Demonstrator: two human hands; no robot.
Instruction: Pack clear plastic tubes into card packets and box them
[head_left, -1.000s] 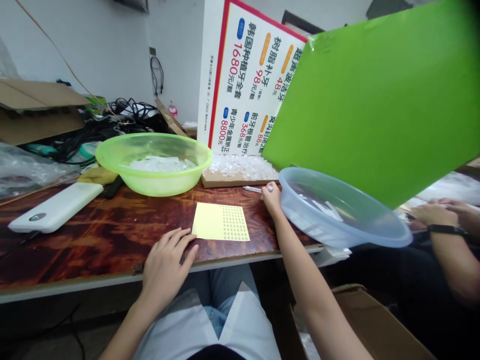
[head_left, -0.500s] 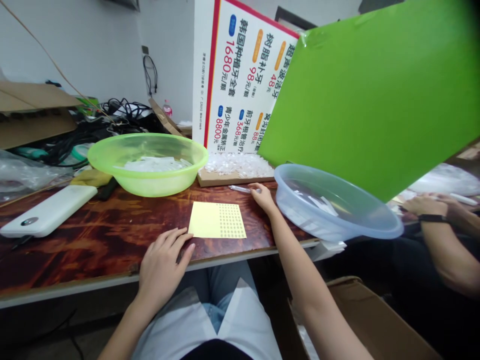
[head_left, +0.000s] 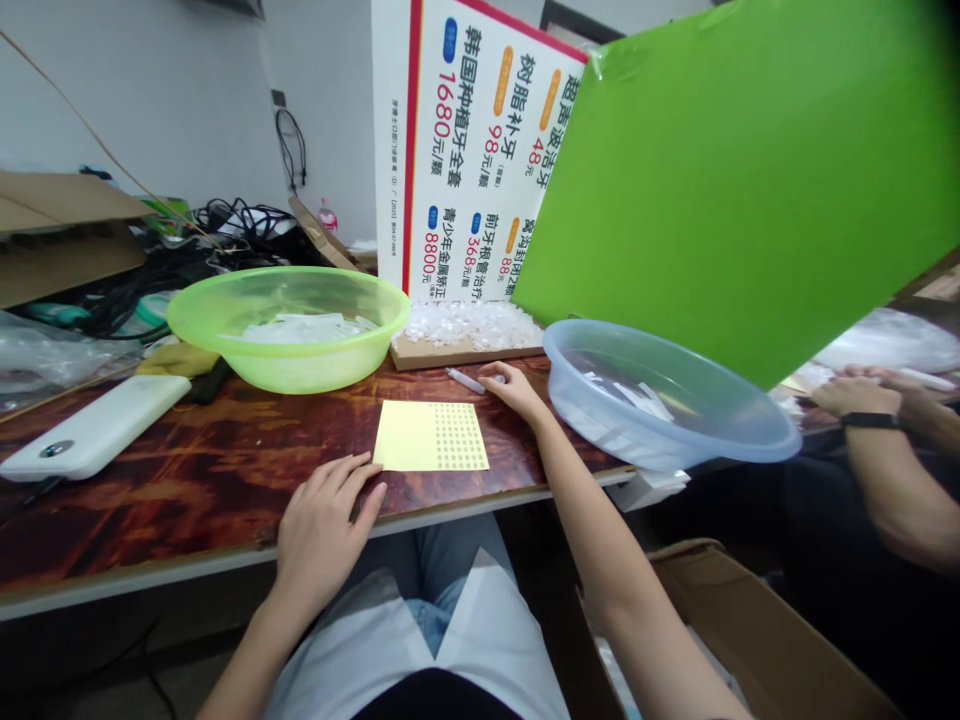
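Left-hand fingers (head_left: 330, 490) lie loosely spread on the varnished wooden table (head_left: 150, 470), tips just beside a yellow sheet of small round stickers (head_left: 431, 436). Right-hand fingers (head_left: 499, 378) curve at the end of a slim clear plastic tube (head_left: 465, 380); whether they grip it cannot be told. A pale blue plastic basin (head_left: 660, 400) sits right of them, a lime-green plastic basin (head_left: 289, 375) left.

A pale yellow sheet (head_left: 405, 437) lies flat, a grid of small tan dots covering its right half — and a slim clear plastic piece (head_left: 465, 380) sits at its 1 o'clock.
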